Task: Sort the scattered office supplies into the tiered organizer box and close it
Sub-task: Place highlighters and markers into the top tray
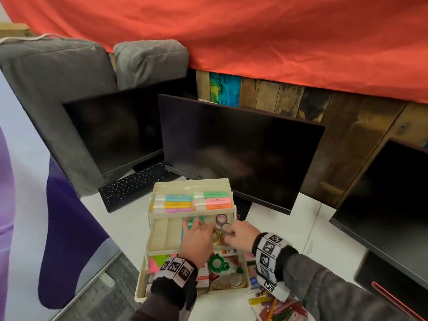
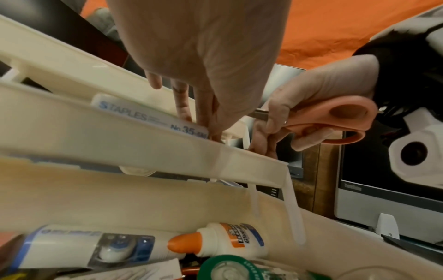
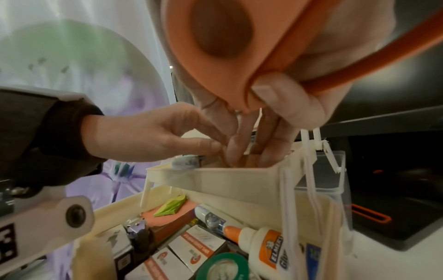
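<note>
While my right hand (image 2: 302,121) grips the scissors (image 2: 335,121), blades pointing down into the organizer's middle tray (image 2: 167,149), my left hand (image 2: 203,56) pinches something unseen there, just beside.

- One cream organizer box (image 1: 151,230) with three open tiers stands under the hands.
- Two hands: the left hand (image 1: 196,239) and the right hand (image 1: 240,236), both over the middle tier.
- One pair of orange scissors (image 2: 335,121), in the right hand.
- One staples box (image 2: 148,115), at the left fingertips.
- One glue bottle (image 2: 223,240), in the bottom tier below the hands.
- Three dark monitors (image 1: 236,149), beyond the hands.
- One keyboard (image 1: 134,186), beyond the left hand.
</note>
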